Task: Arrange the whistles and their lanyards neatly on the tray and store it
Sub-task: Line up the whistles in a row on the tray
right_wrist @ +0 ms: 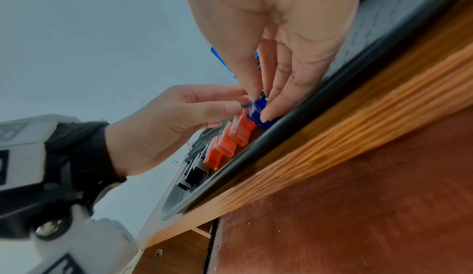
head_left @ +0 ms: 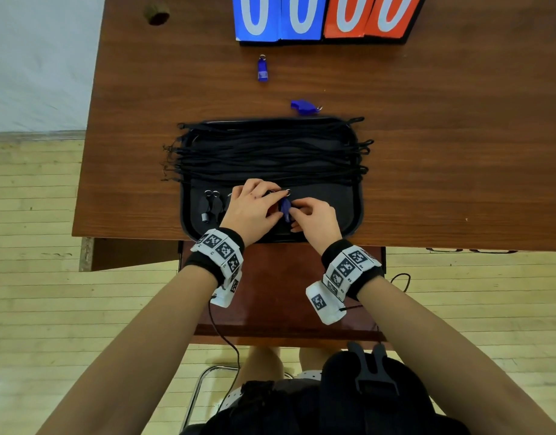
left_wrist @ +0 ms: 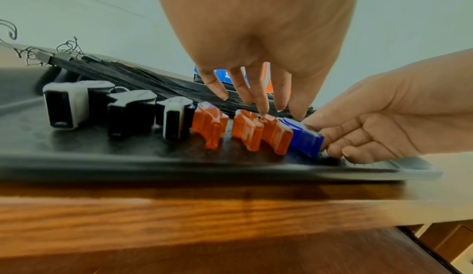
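A black tray (head_left: 333, 211) lies at the table's front edge, with several black lanyards (head_left: 270, 152) stretched across its far half. Along its near half stands a row of whistles: black ones (left_wrist: 66, 104) at the left, then orange ones (left_wrist: 245, 130), then a blue whistle (head_left: 285, 208) at the right end. My right hand (head_left: 297, 211) pinches that blue whistle's near end. My left hand (head_left: 278, 199) reaches over the orange ones, its thumb and forefinger at the blue whistle's ring end. Two more blue whistles (head_left: 262, 69) (head_left: 305, 107) lie on the table beyond the tray.
A blue and orange flip scoreboard (head_left: 323, 17) stands at the back of the wooden table (head_left: 443, 136). A small brown object (head_left: 157, 14) sits at the far left corner. A reddish-brown board (head_left: 279, 293) sticks out under the table's front edge, between my forearms.
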`<state>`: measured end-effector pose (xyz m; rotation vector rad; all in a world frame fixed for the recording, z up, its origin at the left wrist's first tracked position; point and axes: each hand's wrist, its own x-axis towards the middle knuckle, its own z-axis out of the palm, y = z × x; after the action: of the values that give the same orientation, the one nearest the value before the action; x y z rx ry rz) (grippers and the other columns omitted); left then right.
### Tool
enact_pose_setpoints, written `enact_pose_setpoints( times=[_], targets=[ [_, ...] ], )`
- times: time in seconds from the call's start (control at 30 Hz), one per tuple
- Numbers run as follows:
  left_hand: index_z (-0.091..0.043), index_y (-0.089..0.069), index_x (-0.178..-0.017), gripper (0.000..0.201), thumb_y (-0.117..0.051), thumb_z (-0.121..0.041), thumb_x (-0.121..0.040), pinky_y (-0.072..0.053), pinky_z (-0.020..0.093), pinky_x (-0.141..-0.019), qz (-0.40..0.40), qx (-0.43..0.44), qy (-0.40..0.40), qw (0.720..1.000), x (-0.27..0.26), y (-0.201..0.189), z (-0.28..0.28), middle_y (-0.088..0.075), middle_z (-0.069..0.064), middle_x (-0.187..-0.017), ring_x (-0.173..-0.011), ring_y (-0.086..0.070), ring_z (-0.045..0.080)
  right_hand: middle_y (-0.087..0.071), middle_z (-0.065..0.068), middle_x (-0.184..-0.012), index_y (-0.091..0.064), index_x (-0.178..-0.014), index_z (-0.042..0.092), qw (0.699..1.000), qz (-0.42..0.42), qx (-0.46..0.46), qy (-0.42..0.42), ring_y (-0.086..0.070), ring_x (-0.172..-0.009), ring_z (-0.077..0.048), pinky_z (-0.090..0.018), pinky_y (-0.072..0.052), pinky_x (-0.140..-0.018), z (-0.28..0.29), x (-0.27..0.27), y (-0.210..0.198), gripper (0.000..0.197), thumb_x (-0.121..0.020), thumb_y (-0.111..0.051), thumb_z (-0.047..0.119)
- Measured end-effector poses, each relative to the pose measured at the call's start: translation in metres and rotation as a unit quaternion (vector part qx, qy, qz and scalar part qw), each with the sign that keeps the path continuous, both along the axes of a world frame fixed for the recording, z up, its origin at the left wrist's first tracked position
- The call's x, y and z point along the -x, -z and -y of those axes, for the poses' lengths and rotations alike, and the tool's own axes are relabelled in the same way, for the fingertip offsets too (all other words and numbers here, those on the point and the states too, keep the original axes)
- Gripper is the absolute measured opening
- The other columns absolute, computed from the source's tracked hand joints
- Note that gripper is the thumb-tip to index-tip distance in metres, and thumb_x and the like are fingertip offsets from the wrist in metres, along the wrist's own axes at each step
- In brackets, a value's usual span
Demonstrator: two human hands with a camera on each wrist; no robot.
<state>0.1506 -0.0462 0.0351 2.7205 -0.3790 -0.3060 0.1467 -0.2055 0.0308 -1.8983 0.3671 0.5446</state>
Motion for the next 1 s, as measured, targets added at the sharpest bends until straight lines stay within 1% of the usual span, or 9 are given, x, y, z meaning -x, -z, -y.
enact_pose_setpoints(
  times=[0.13,0.17,0.23,0.3,0.43,0.63,0.73,0.83,1.0],
  targets=[
    [-0.028,-0.055,-0.129,0.038,-0.054,-0.031,-0.091,-0.024,0.035,-0.101,-0.014,0.017,-0.030,0.999,-0.014,-0.010,-0.002,-0.051,-0.009,-0.130,-0.126,-0.035,0.017,-0.067,-0.006,-0.089,-0.064,-0.114,0.007,0.999,0.012,0.040,0.013,-0.064,-0.065,-0.012,-0.021,-0.057,-0.056,0.005,-0.008,-0.005,0.027,-0.091,-0.059,0.020],
    [-0.028,-0.055,-0.129,0.038,-0.054,-0.031,-0.091,-0.024,0.035,-0.101,-0.014,0.025,-0.037,0.999,-0.021,-0.013,-0.001,-0.051,-0.009,-0.129,-0.126,-0.035,0.017,-0.067,-0.006,-0.091,-0.065,-0.112,0.009,0.998,0.025,0.057,0.016,-0.064,-0.069,-0.014,-0.024,-0.057,-0.058,0.009,-0.014,-0.007,0.026,-0.091,-0.059,0.023],
    [-0.029,-0.053,-0.130,0.039,-0.053,-0.032,-0.092,-0.024,0.035,-0.102,-0.014,0.035,-0.043,0.998,-0.038,-0.020,0.001,-0.050,-0.009,-0.130,-0.127,-0.034,0.016,-0.067,-0.005,-0.094,-0.066,-0.109,0.012,0.995,0.063,0.080,0.012,-0.065,-0.080,-0.017,-0.031,-0.057,-0.072,0.018,-0.034,-0.012,0.025,-0.090,-0.060,0.027],
    [-0.029,-0.052,-0.131,0.039,-0.053,-0.032,-0.092,-0.025,0.036,-0.102,-0.012,0.047,-0.054,0.997,-0.061,-0.026,0.007,-0.050,-0.009,-0.130,-0.127,-0.034,0.017,-0.067,-0.005,-0.097,-0.066,-0.108,0.011,0.989,0.105,0.102,-0.003,-0.061,-0.087,-0.015,-0.027,-0.050,-0.081,0.025,-0.061,-0.020,0.025,-0.089,-0.061,0.026],
    [-0.029,-0.051,-0.131,0.039,-0.051,-0.030,-0.092,-0.027,0.036,-0.098,-0.002,0.064,-0.105,0.992,-0.115,-0.032,0.022,-0.051,-0.005,-0.129,-0.124,-0.037,0.019,-0.066,-0.005,-0.103,-0.066,-0.109,0.011,0.979,0.146,0.144,-0.020,-0.059,-0.091,-0.014,-0.021,-0.042,-0.080,0.033,-0.125,-0.031,0.025,-0.090,-0.061,0.026],
    [-0.026,-0.043,-0.136,0.045,-0.051,-0.032,-0.092,-0.031,0.046,-0.104,-0.089,0.046,-0.172,0.980,-0.181,-0.022,0.036,-0.046,0.002,-0.138,-0.128,-0.037,0.026,-0.064,-0.007,-0.120,-0.064,-0.118,0.011,0.975,0.091,0.181,-0.090,-0.059,-0.111,-0.021,-0.026,-0.044,-0.093,0.032,-0.198,-0.031,0.035,-0.086,-0.065,0.025],
    [-0.025,-0.042,-0.137,0.048,-0.054,-0.034,-0.091,-0.034,0.047,-0.103,-0.124,0.038,-0.178,0.976,-0.200,-0.013,0.038,-0.046,0.005,-0.137,-0.127,-0.041,0.027,-0.059,-0.006,-0.126,-0.060,-0.122,0.014,0.975,0.053,0.183,-0.118,-0.058,-0.112,-0.022,-0.027,-0.045,-0.092,0.028,-0.218,-0.027,0.040,-0.084,-0.067,0.026],
    [-0.024,-0.047,-0.133,0.048,-0.059,-0.035,-0.088,-0.038,0.048,-0.102,-0.140,0.064,-0.172,0.973,-0.212,-0.004,0.038,-0.049,0.006,-0.130,-0.120,-0.048,0.026,-0.062,-0.009,-0.121,-0.061,-0.118,0.012,0.970,0.021,0.195,-0.146,-0.061,-0.106,-0.025,-0.029,-0.048,-0.089,0.024,-0.233,-0.022,0.040,-0.081,-0.071,0.025],
    [-0.021,-0.057,-0.126,0.041,-0.062,-0.033,-0.087,-0.042,0.036,-0.098,-0.123,0.062,-0.136,0.981,-0.219,0.000,0.042,-0.051,0.004,-0.125,-0.114,-0.052,0.022,-0.065,-0.012,-0.114,-0.067,-0.107,0.011,0.967,0.000,0.195,-0.162,-0.062,-0.101,-0.026,-0.032,-0.051,-0.087,0.024,-0.240,-0.017,0.030,-0.080,-0.072,0.021]
  ],
)
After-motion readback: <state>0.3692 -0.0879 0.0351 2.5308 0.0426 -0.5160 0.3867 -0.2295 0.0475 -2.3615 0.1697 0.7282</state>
